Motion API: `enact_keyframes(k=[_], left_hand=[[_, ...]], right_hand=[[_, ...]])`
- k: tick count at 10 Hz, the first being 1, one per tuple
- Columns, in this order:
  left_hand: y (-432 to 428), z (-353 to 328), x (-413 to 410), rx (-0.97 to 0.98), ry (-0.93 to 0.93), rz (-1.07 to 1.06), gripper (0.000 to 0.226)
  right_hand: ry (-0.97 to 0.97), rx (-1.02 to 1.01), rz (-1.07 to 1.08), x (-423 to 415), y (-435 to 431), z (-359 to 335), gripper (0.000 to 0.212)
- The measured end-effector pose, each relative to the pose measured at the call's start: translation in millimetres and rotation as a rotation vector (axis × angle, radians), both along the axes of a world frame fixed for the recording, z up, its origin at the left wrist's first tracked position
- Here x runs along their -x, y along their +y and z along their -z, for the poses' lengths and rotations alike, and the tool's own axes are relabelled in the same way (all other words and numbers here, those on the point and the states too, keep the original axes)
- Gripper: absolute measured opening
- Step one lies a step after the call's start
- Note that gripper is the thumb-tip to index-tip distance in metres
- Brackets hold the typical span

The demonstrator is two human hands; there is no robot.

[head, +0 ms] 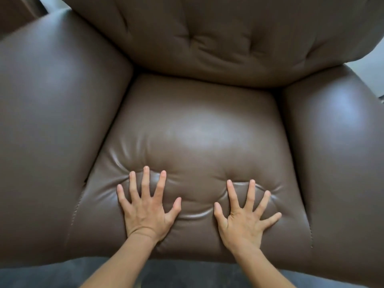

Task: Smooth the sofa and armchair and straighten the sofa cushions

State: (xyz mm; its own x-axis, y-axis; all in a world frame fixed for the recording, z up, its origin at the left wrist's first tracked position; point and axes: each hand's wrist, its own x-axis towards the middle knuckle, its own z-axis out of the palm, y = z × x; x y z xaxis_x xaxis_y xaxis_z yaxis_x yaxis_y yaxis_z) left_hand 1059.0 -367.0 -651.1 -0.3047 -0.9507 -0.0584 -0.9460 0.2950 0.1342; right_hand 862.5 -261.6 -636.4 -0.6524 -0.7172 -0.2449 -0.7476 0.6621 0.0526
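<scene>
We see one armchair [197, 125], brown leather, filling nearly the whole view from above. One seat cushion [199, 142], one backrest [218, 34], two padded armrests: left armrest [56, 96] and right armrest [336, 125]. No sofa and no loose sofa cushions in view, so we can only speak for the armchair.

Two bare hands, both on the front part of the seat cushion. Left hand [146, 208] sits left of centre, right hand [245, 217] right of centre, well apart from each other with bare leather between them.

Surface: leather is glossy, with pale highlights on the seat centre and both armrests. It dimples under each palm, and creases fan out from the fingertips and run between the two hands. The backrest shows tufted folds and puckers near its middle. Stitched seams run down both front corners of the seat.

Room: dark grey floor [52, 275] along the bottom edge, under the forearms. A pale patch shows at upper right past the backrest and a dark strip at upper left; we can't tell what either one is.

Pose: both palms flat and pressed down, fingers [145, 179] spread wide and pointing toward the backrest, thumbs turned inward. Nothing is gripped. Both forearms come in from the bottom edge, angling slightly toward each other, sleeves not visible.
</scene>
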Motion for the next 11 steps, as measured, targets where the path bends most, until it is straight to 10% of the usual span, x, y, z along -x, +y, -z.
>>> enact_keyframes(k=[8, 11], left_hand=[[33.0, -47.9, -11.9, -0.081, -0.143, 0.067, 0.072], [93.3, -122.8, -17.3, -0.410, -0.227, 0.107, 0.042]], right_hand=[[-0.044, 0.019, -0.120, -1.9, 30.2, -33.6, 0.064], [-0.421, -0.217, -0.145, -9.8, 90.0, -110.5, 0.043]])
